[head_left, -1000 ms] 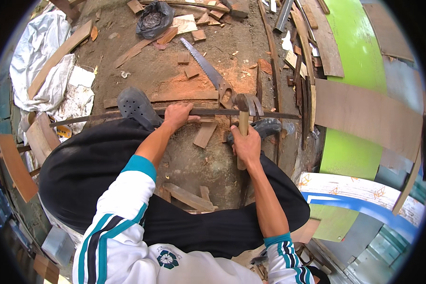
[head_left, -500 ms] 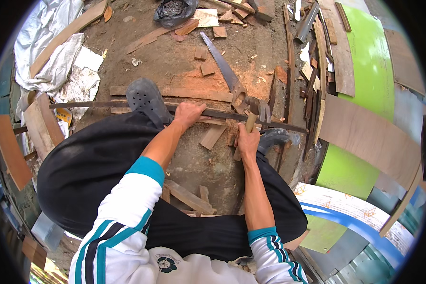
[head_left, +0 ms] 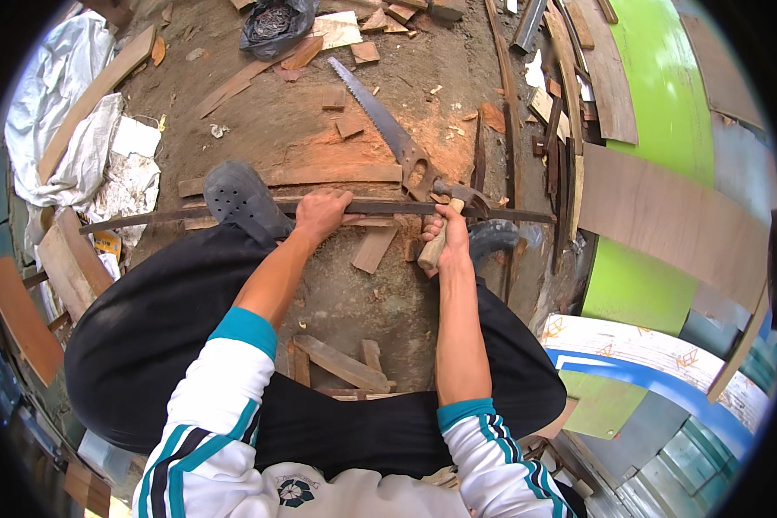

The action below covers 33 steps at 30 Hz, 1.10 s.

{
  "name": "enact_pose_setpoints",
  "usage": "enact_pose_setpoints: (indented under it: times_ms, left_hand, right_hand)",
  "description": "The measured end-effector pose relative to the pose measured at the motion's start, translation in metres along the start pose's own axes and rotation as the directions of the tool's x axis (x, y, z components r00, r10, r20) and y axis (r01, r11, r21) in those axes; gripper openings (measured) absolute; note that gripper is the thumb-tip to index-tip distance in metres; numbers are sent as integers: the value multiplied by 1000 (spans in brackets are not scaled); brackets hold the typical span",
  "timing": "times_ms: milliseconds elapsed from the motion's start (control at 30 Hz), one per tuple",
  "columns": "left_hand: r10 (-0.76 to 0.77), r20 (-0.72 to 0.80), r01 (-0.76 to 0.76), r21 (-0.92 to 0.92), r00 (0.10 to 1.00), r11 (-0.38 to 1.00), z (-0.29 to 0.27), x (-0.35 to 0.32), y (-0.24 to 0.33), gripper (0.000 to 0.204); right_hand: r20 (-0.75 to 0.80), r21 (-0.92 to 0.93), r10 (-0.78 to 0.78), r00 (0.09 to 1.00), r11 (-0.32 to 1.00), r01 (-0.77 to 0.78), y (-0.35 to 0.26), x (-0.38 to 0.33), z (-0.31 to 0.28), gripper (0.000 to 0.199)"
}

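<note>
My left hand (head_left: 321,215) is closed over a long, thin, dark wooden strip (head_left: 384,208) that runs crosswise in front of me. The strip passes by my left shoe (head_left: 242,200). In my right hand (head_left: 454,242) is a hammer (head_left: 435,249), its fingers wrapped round the pale wooden handle. The metal head is just beyond the hand, over the strip's right part; whether it touches the strip I cannot tell. Beyond it lies a handsaw (head_left: 380,119), wooden grip toward the hammer and toothed blade pointing away to the left.
Flat boards (head_left: 328,174) lie on the dirt behind the strip, amid reddish sawdust. A black plastic bag (head_left: 276,26) sits at the far side. Long timber pieces (head_left: 568,95) and green panels (head_left: 665,86) line the right. White sheeting (head_left: 60,95) is at the left.
The hammer has turned in my right hand, and its handle end now tilts toward me. My left hand still holds the strip. The whole view has shifted slightly.
</note>
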<state>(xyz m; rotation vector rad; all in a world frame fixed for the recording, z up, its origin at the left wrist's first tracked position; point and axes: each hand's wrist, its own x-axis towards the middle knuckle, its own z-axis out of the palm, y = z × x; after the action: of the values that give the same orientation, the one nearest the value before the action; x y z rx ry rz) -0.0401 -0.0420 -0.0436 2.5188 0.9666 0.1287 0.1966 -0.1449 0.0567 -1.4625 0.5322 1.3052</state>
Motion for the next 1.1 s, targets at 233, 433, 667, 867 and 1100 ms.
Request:
enact_pose_setpoints:
  times_ms: [233,433,667,867,1100]
  left_hand:
    - [24,-20,-22,67,1000,997,-4,-1,3,45]
    - [45,-74,-43,30,996,999,4,0,0,44]
    - [47,-64,-43,66,997,997,2,0,1,46]
    - [35,-6,-35,60,999,998,-10,-1,8,55]
    - [-33,206,45,-50,978,998,-23,1,11,60]
  right_hand:
    - [82,285,150,985,944,-167,-22,29,-14,23]
    - [222,-2,426,877,900,-436,-32,21,-5,25]
    - [141,-35,187,972,982,-184,-51,20,-8,17]
    - [-64,-453,90,994,885,-110,-16,-9,15,28]
    - [-7,-651,-31,999,759,19,-77,-126,-36,25]
